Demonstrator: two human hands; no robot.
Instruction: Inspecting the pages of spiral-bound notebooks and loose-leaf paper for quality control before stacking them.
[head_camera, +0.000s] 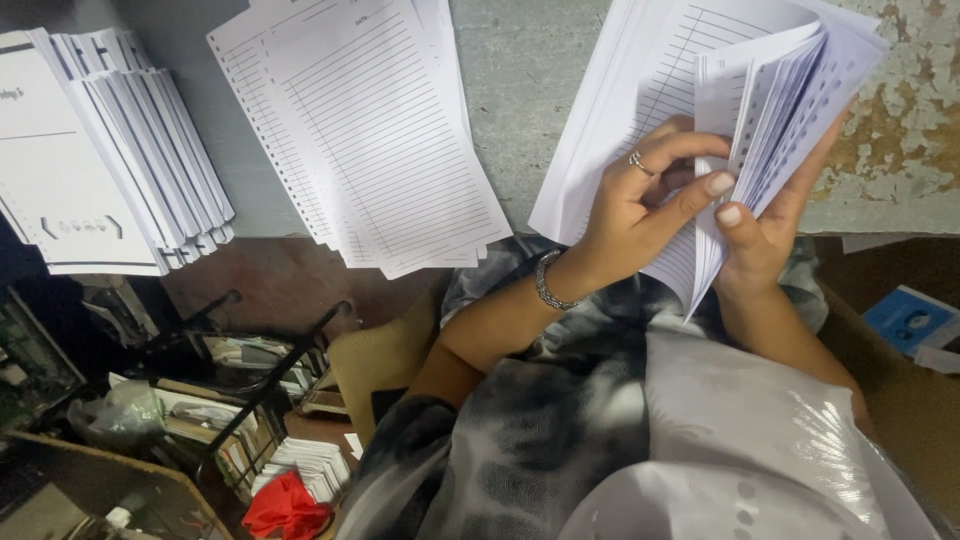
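Left hand (640, 205), ringed and braceleted, pinching loose sheets of a punched, lined paper bundle (770, 110); right hand (765, 235) gripping the same bundle from beneath, edges fanned. Held above the lap, at the worn grey table (520, 90) edge. On that table: 1 lined-sheet stack (370, 140), 1 fanned white card stack (110, 150).

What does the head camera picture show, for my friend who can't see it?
Two hands hold up a bundle of lined, hole-punched white sheets: the left hand, with a ring and bracelet, thumbs through the pages while the right hand supports them from behind. On the grey worktop lie a loose pile of lined sheets and a fanned stack of booklets.
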